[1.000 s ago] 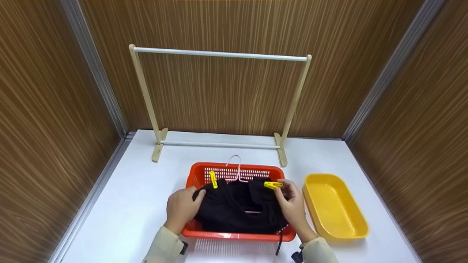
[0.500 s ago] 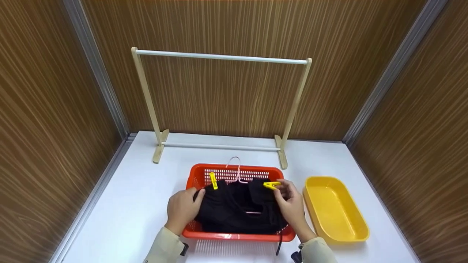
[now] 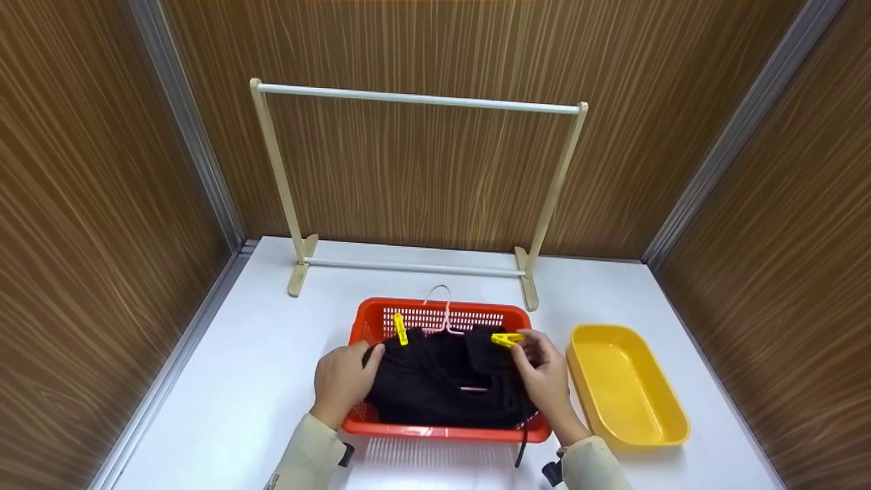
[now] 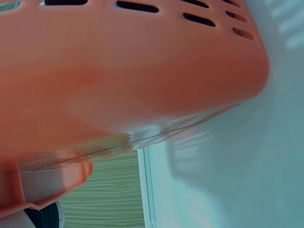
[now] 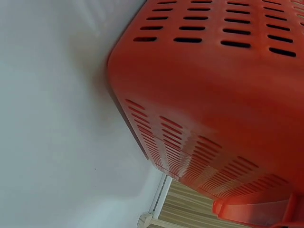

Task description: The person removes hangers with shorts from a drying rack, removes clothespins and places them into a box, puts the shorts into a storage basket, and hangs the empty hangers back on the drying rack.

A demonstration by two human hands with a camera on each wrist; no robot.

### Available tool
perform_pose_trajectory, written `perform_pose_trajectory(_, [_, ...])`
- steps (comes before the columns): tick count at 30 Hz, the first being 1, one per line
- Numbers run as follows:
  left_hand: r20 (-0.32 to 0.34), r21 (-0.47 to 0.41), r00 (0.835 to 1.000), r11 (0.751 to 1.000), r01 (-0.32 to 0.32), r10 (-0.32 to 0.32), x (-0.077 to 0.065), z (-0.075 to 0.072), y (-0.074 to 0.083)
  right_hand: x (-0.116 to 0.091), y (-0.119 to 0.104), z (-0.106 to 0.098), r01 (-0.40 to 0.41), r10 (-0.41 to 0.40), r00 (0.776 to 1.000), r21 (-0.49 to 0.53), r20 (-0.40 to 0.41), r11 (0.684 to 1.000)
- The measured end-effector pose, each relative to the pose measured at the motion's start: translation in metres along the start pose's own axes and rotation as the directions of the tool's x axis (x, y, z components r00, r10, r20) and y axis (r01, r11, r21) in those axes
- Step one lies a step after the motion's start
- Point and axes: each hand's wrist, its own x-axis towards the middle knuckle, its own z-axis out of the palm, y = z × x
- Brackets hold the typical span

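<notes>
In the head view a black garment [image 3: 435, 401] with a dangling cord lies bunched in the red basket [image 3: 442, 431], over a pink hanger [image 3: 447, 318] whose hook points to the back. My left hand [image 3: 342, 382] pinches the garment's left edge between thumb and fingers. Close by, a yellow clothespin [image 3: 401, 329] stands clipped at the garment's top left. Thumb and fingertips of my right hand [image 3: 546, 382] pinch a second yellow clothespin [image 3: 505, 339] by its handle end, its other end over the garment's top right. Both wrist views show mostly the basket's outer walls; neither hand appears there.
A yellow tray [image 3: 625, 388] stands just right of the basket. Behind, a wooden rack with a white top rail [image 3: 422, 99] spans the back of the white table [image 3: 224, 381]. Wood-patterned walls enclose the back and both sides.
The right clothespin has turned slightly in my right hand, its two legs now showing apart in a V. Both hands keep nearly the same places; the head view has shifted a little.
</notes>
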Motion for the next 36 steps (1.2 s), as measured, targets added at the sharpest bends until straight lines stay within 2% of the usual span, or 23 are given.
perform_pose_trajectory(8, [0.008, -0.006, 0.999, 0.999, 0.037, -0.037, -0.01, 0.002, -0.005, -0.003, 0.002, 0.003, 0.002, -0.002, 1.0, 0.011, 0.026, 1.0])
perform_pose_trajectory(14, [-0.023, 0.015, 1.0, 1.0, 0.004, -0.004, -0.011, 0.001, -0.006, -0.004, 0.003, 0.007, 0.098, -0.096, 0.995, -0.086, 0.032, 0.991])
perform_pose_trajectory(20, [-0.026, 0.021, 1.0, 1.0, -0.004, 0.004, -0.01, -0.001, -0.008, -0.004, 0.004, 0.009, 0.186, -0.18, 0.982, -0.108, 0.064, 0.977])
perform_pose_trajectory(23, [-0.021, 0.025, 1.0, 1.0, -0.004, 0.005, -0.009, -0.003, -0.009, -0.005, 0.004, 0.011, 0.186, -0.181, 0.982, -0.094, 0.061, 0.978])
perform_pose_trajectory(30, [-0.002, 0.015, 1.0, 1.0, 0.003, -0.003, -0.004, -0.005, -0.006, -0.004, 0.0, 0.008, 0.168, -0.169, 0.986, -0.075, -0.003, 0.983])
perform_pose_trajectory(32, [0.009, 0.013, 1.0, 1.0, 0.003, -0.003, -0.002, -0.004, -0.003, -0.002, -0.002, 0.002, 0.175, -0.176, 0.984, -0.071, -0.007, 0.982])
perform_pose_trajectory(36, [0.02, -0.002, 1.0, 1.0, -0.002, 0.002, 0.002, -0.001, 0.001, 0.007, -0.004, -0.02, 0.113, -0.112, 0.994, -0.071, 0.019, 0.991])
